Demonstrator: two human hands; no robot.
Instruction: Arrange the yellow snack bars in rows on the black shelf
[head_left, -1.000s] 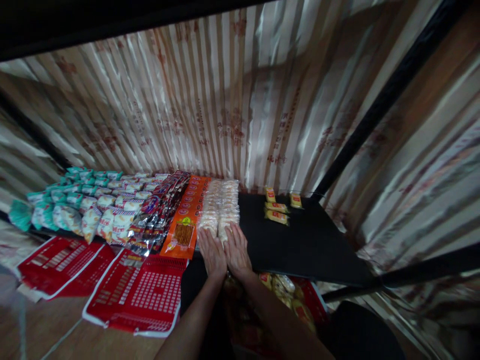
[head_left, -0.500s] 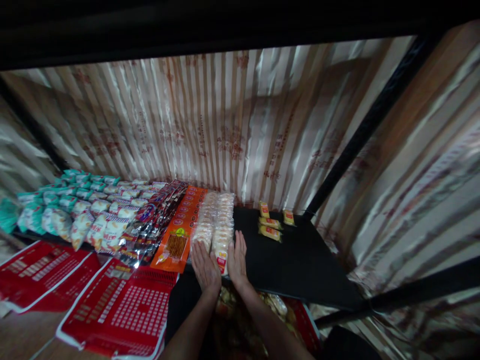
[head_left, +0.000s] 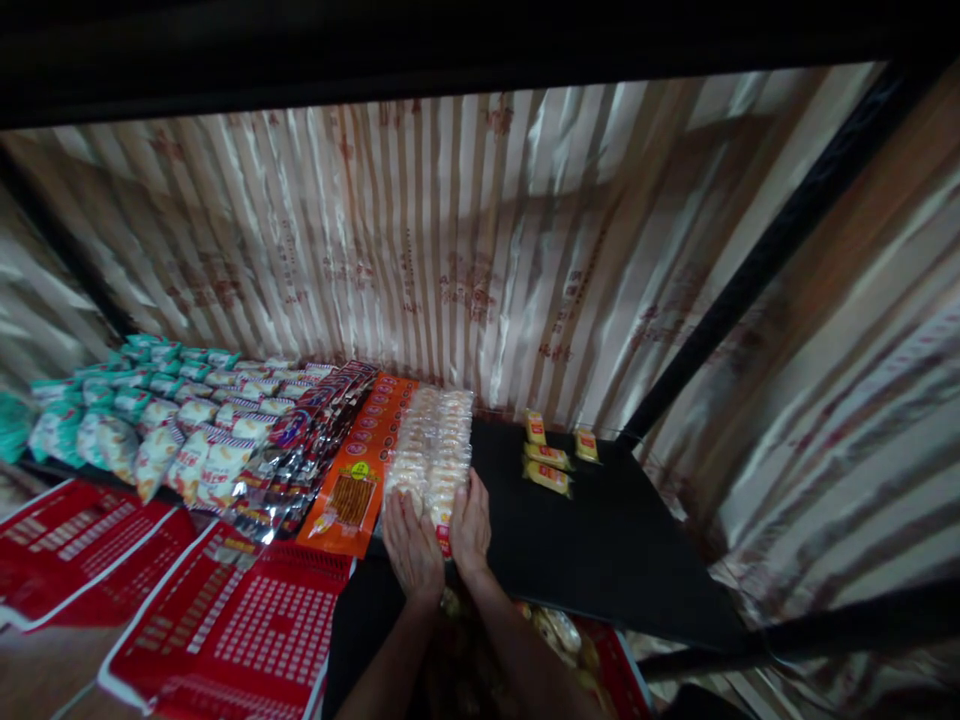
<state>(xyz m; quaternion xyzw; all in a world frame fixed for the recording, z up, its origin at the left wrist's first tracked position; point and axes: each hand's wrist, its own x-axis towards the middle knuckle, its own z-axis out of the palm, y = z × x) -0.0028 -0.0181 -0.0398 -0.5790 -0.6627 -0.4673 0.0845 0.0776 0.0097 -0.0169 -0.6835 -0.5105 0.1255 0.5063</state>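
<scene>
Whitish packets, orange pouch, red baskets, perhaps beige-striped curtain

You have four small yellow rectangular packets, two rows of clear-wrapped white packets, and, leftward, two perforated red plastic baskets.

- The left hand lays its fingers flat over the near end of the left row of white packets, by the front edge of the shelf.
- The right hand has its fingers along the right row's outer side.
- The orange pouch lies just left, reaching the front edge.
- Dark packs, then puffed bags, extend toward the left edge.
- Four yellow packets lie near the back right corner.
</scene>
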